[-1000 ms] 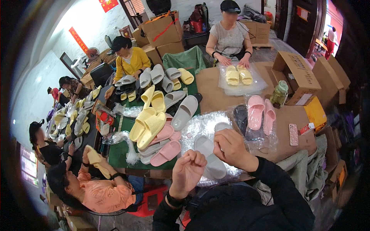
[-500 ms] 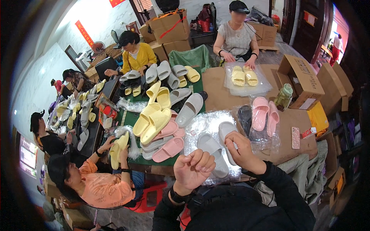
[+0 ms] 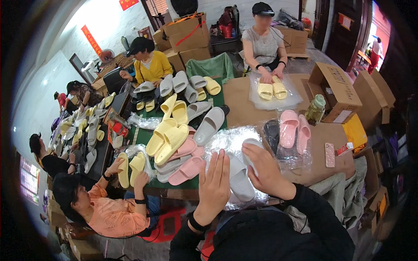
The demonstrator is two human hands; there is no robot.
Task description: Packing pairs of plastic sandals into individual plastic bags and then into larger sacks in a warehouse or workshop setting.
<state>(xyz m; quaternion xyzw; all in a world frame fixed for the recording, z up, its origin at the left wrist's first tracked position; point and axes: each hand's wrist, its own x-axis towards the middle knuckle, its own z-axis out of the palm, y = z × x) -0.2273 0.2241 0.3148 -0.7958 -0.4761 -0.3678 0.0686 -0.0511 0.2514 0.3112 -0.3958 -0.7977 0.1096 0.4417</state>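
Observation:
A pair of grey slippers lies on a shiny silver sheet (image 3: pixel 230 135) in front of me. The left grey slipper (image 3: pixel 241 185) shows most of its sole and strap, while the other is largely covered by my right hand. My left hand (image 3: pixel 215 185) is raised beside the pair, fingers straight and close together, with nothing held. Over the pair's right side, my right hand (image 3: pixel 271 174) has its fingers stretched out; whether it touches the slipper I cannot tell. A pile of yellow, pink and grey slippers, topped by a yellow slipper (image 3: pixel 172 143), lies left of the sheet.
Right of the sheet are pink slippers (image 3: pixel 288 130) on clear plastic, a phone (image 3: pixel 330 155), a green bottle (image 3: pixel 316 108) and an open carton (image 3: pixel 335 93). Across the table a person handles yellow slippers (image 3: pixel 272 90); at my left a person in orange holds another yellow pair (image 3: pixel 136 169).
My loosely curled hands have straightened their fingers, the right one covering more of its slipper. The person in orange has spread the yellow pair apart. Across the table, hands have moved onto the yellow slippers.

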